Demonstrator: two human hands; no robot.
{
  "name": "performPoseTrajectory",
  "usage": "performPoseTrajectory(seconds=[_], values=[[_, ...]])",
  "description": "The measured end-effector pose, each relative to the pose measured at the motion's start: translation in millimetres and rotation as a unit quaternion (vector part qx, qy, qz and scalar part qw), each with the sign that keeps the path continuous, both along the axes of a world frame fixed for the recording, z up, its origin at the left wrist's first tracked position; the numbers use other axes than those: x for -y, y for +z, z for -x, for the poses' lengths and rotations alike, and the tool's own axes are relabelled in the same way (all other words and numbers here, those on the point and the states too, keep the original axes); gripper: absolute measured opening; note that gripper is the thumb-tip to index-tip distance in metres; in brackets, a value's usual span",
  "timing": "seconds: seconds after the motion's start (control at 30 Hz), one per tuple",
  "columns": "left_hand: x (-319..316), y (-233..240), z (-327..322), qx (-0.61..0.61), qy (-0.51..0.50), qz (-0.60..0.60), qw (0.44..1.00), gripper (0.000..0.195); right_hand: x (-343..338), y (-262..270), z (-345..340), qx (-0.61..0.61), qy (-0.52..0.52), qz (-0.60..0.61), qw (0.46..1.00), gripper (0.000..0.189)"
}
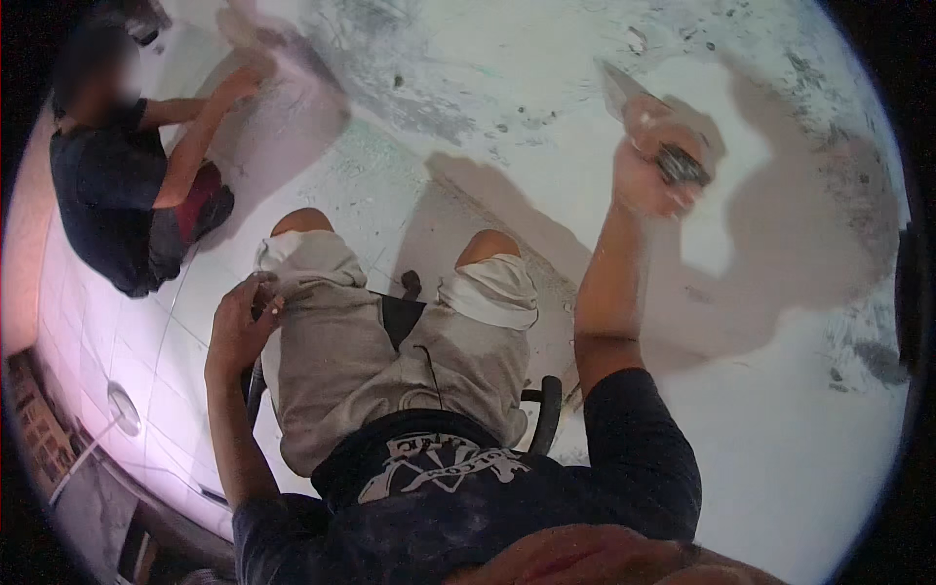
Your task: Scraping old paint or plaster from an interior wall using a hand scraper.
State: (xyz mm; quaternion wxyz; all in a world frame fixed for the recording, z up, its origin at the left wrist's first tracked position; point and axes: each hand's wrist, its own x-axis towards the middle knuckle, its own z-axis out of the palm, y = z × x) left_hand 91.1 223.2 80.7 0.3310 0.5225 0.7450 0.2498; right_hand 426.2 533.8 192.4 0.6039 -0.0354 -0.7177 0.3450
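Note:
My right hand [654, 164] grips a putty knife by its dark handle [681, 167]. The knife's metal blade [620, 88] points up and to the left, over the pale wall [541, 44]. Blur hides whether the blade touches the surface. My left hand [245, 322] hangs beside my left knee, fingers loosely bent and apart, with a small white speck at a fingertip. I see nothing held in it. Patches of white plaster or filler, grey smears and small dark pits mark the wall around my right hand.
A person [110, 183] crouches at the left, arms stretched towards the wall. I sit on a chair with a black armrest [547, 417] at my right. Pale floor tiles [146, 322] lie to the left, with a round object [124, 409] on them. My shadow falls across the wall.

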Motion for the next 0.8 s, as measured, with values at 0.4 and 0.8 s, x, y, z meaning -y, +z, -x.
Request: performPoseTrajectory(seconds=[0.4, 0.8], values=[[3.9, 1.9, -4.3, 0.007, -0.020, 0.011, 1.000, 0.028, -14.8, 1.8, -15.6, 0.208, -0.277, 0.069, 0.936, 0.027], [3.1, 3.6, -1.8, -0.027, -0.035, 0.026, 0.999, 0.036, 34.0, 0.6, -1.0, -0.043, -0.053, -0.070, 0.995, 0.022]])
